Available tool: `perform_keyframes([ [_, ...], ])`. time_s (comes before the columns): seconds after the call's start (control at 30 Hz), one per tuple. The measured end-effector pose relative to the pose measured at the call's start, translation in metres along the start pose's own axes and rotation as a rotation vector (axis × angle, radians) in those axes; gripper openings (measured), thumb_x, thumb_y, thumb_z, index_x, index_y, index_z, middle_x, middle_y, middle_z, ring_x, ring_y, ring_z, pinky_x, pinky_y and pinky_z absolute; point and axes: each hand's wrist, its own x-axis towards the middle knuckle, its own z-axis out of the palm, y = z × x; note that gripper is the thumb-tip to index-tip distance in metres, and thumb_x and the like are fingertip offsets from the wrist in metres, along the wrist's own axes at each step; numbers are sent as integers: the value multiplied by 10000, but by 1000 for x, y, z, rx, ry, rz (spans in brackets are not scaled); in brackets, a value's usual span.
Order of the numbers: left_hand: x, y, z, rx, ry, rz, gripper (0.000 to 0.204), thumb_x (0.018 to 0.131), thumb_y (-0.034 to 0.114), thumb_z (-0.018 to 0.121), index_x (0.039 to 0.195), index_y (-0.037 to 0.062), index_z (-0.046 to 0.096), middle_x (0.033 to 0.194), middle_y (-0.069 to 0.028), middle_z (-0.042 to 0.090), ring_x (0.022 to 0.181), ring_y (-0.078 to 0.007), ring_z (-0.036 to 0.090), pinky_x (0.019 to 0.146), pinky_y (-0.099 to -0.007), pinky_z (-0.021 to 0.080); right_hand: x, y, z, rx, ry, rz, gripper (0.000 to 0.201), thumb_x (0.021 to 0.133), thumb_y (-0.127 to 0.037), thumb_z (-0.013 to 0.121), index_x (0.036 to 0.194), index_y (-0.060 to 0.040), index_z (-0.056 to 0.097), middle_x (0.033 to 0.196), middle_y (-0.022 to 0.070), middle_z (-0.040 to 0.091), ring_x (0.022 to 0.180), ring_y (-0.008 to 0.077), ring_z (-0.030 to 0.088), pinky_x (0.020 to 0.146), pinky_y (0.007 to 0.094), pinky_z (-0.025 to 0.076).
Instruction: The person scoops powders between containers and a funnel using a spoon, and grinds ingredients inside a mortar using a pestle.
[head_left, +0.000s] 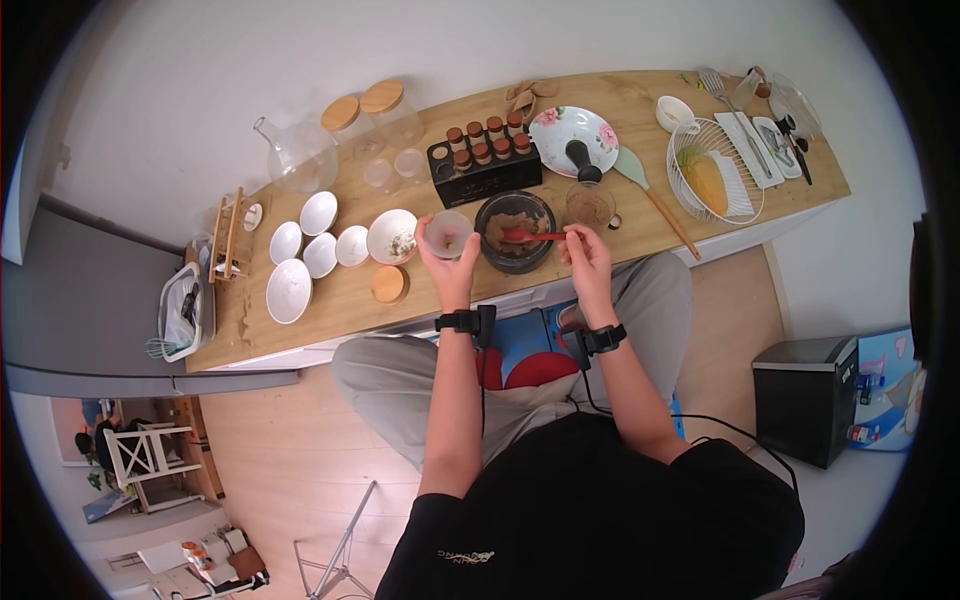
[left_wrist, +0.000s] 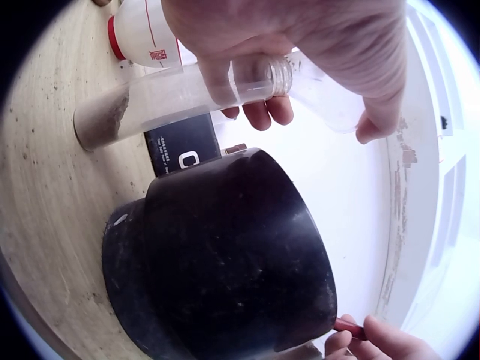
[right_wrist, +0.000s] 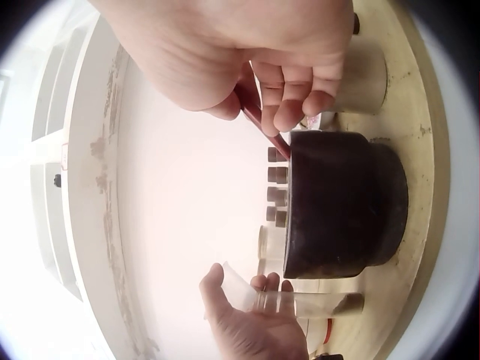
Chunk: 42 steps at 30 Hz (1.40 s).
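My left hand (head_left: 450,270) grips the neck of a clear glass bottle (left_wrist: 172,101), which stands upright with brown powder at its bottom. A translucent funnel (right_wrist: 238,286) sits at the bottle's mouth, between my thumb and fingers. To the right stands a black bowl (left_wrist: 232,255) holding brown powder (head_left: 512,228). My right hand (head_left: 590,262) pinches the handle of a red spoon (head_left: 535,237), whose head rests in the powder. In the right wrist view the spoon slants over the bowl's rim; its head is hidden.
White bowls (head_left: 290,290) and a wooden lid (head_left: 390,285) lie left of the hands. Behind stands a black rack (head_left: 485,178) of brown-capped vials. A jar of brown powder (head_left: 588,207), a flowered plate (head_left: 560,130), a green spatula (head_left: 650,195) and a wire basket (head_left: 735,215) are rightward.
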Motion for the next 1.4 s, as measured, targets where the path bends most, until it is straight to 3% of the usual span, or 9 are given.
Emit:
perform_keyframes([
  [0.27, 0, 0, -1, 1, -8, -11, 700, 741, 35, 757, 1328, 75, 379, 1104, -87, 499, 976, -193, 547, 868, -325, 454, -1, -4, 0, 90, 42, 77, 179, 993, -171, 558, 1092, -34, 619, 818, 5, 609, 667, 62, 509, 610, 205, 421],
  [0.7, 0, 0, 0, -13, -16, -8, 711, 741, 31, 756, 1333, 76, 365, 1106, -92, 496, 965, -195, 549, 862, -327, 457, -6, -65, 22, 233, -9, -1, 187, 1000, -156, 544, 1116, -28, 617, 833, 20, 620, 706, 68, 522, 660, 204, 434],
  [0.97, 0, 3, 2, -85, -3, -43, 730, 720, 68, 797, 1313, 68, 371, 1067, -94, 522, 940, -189, 551, 835, -324, 466, -24, -72, 47, 65, -266, -142, 188, 985, -102, 553, 1134, 0, 605, 940, 25, 611, 777, 64, 533, 712, 191, 431],
  [1.1, 2, -1, 1, -50, -25, 22, 700, 752, 7, 749, 1331, 69, 361, 1143, -108, 491, 969, -194, 546, 848, -313, 467, -24, -67, 47, -107, -363, -279, 220, 990, -104, 531, 1180, -9, 591, 1004, 39, 610, 826, 67, 535, 759, 208, 449],
  [1.23, 1, -2, 1, -16, 5, 14, 743, 716, 79, 800, 1319, 70, 364, 1093, -106, 523, 954, -194, 553, 834, -323, 470, -24, -78, 43, -95, -374, -266, 224, 992, -103, 525, 1183, -5, 587, 1034, 46, 599, 843, 69, 534, 763, 207, 448],
  [1.33, 1, -2, 1, -75, -8, -38, 745, 712, 89, 806, 1316, 71, 370, 1077, -98, 525, 953, -192, 548, 836, -328, 466, -20, -81, 39, -42, -346, -259, 208, 979, -105, 557, 1149, 9, 599, 970, 26, 613, 818, 78, 541, 734, 215, 441],
  [1.4, 0, 0, 1, -45, -8, -16, 723, 724, 58, 780, 1319, 72, 370, 1096, -92, 509, 957, -193, 548, 847, -327, 460, -15, -77, 31, 25, -238, -199, 206, 985, -127, 559, 1142, -1, 606, 928, 13, 610, 797, 63, 537, 724, 208, 443],
])
